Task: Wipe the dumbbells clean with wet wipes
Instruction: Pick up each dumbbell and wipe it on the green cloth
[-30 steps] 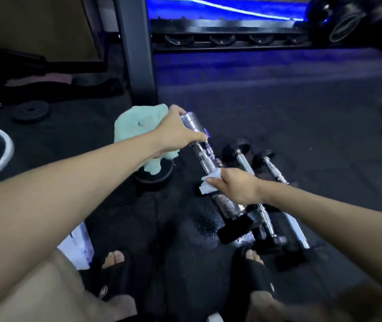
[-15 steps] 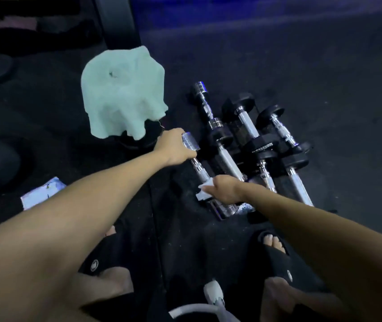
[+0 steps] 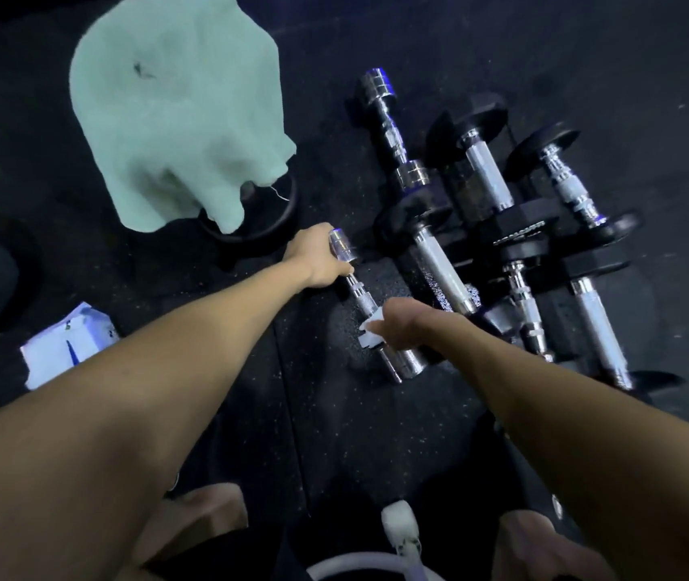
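1. Right hand (image 3: 405, 325): fingers curled, pinching a white wet wipe (image 3: 372, 334) round the handle of the chrome dumbbell (image 3: 365, 306).
2. Left hand (image 3: 317, 257): fingers wrapped round that dumbbell's far head, steadying it on the floor mat (image 3: 334, 413).
3. Progress: one dumbbell in mid-wipe, judged partly done.
4. Other dumbbells (image 3: 497, 228): piled just to the right; cleaned or not, cannot tell.
5. Green towel (image 3: 175, 111): draped nearby, untouched.
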